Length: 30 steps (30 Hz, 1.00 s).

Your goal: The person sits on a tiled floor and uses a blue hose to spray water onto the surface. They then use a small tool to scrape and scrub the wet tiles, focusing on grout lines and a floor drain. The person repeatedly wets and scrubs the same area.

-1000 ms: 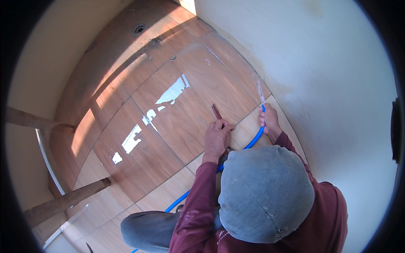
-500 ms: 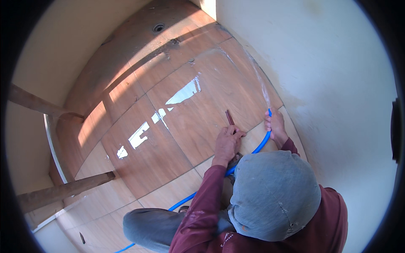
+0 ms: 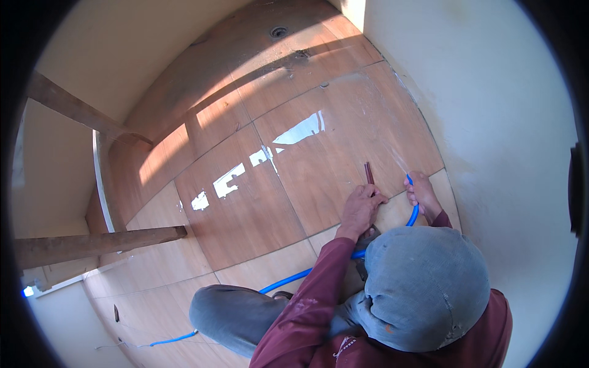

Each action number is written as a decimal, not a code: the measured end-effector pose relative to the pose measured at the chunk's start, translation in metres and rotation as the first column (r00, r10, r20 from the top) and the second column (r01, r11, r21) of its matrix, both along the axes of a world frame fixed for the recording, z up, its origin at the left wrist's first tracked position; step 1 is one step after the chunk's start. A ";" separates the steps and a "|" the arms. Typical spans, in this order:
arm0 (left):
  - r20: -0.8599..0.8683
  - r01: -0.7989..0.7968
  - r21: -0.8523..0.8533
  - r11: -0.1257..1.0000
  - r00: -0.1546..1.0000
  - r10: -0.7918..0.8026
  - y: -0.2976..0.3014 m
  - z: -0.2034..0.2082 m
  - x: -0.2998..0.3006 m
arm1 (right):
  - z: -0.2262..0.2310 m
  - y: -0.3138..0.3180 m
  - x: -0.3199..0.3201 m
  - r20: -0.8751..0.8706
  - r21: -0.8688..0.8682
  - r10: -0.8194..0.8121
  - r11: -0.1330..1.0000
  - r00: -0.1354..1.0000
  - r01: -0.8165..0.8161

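Note:
Neither of my own hands is in view. In front of me a co-worker in a grey cap (image 3: 426,288) and maroon sleeves (image 3: 300,306) squats on the floor. The co-worker's right hand (image 3: 426,193) grips a blue hose (image 3: 288,281) near its end, by the right wall. A thin spray of water (image 3: 399,158) leaves that end toward the far floor. The co-worker's left hand (image 3: 361,211) rests low over the tiles, with thin dark red sticks (image 3: 369,173) jutting past its fingers; their kind cannot be made out. A dark object under that wrist is mostly hidden.
Brown wood-look tiles (image 3: 245,227) are wet and reflect bright light. A round drain (image 3: 279,32) lies at the far end. A pale wall (image 3: 478,122) bounds the right side. Two wooden beams (image 3: 98,242) (image 3: 86,107) reach in from the left.
My view has swung left, so floor and co-worker sit farther right in it. The water spray looks shorter and fainter. The co-worker still holds the hose and the sticks.

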<state>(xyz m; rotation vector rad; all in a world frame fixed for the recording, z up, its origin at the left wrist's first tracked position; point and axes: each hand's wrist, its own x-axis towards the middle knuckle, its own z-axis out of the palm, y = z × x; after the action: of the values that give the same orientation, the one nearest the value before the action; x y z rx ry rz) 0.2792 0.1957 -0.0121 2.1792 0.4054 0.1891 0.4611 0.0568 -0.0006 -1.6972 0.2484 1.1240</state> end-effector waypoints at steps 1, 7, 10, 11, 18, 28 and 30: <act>0.003 0.001 0.009 1.000 1.000 -0.001 0.001 -0.001 -0.001 | 0.002 0.004 0.000 0.013 0.029 0.006 1.000 1.000 -0.007; 0.013 0.004 0.008 1.000 1.000 -0.004 0.002 0.004 0.001 | 0.020 0.031 -0.006 0.078 0.100 -0.002 0.995 0.997 -0.006; 0.031 -0.002 0.010 1.000 1.000 0.002 0.002 0.001 0.001 | 0.018 0.035 -0.005 0.069 0.103 -0.012 0.995 0.998 0.005; 0.035 -0.003 0.008 1.000 0.999 0.003 0.002 0.001 0.001 | 0.017 0.036 -0.006 0.060 0.102 -0.026 0.995 0.998 0.019; 0.050 -0.015 0.016 1.000 0.999 0.014 0.002 -0.003 0.002 | 0.016 0.042 -0.011 0.067 0.143 -0.025 0.990 0.997 0.015; 0.049 -0.028 0.003 1.000 0.998 0.028 0.001 -0.006 0.002 | 0.021 0.053 -0.013 0.118 0.172 -0.019 0.985 0.993 -0.002; 0.060 -0.028 0.016 0.999 0.998 0.027 0.001 -0.006 0.002 | 0.021 0.054 -0.014 0.124 0.185 -0.023 0.983 0.992 -0.001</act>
<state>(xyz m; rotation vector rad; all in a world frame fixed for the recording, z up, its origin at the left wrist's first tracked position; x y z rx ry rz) 0.2812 0.1971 -0.0181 2.1796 0.4017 0.2726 0.4473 0.1104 0.0202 -1.5917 0.0710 0.9957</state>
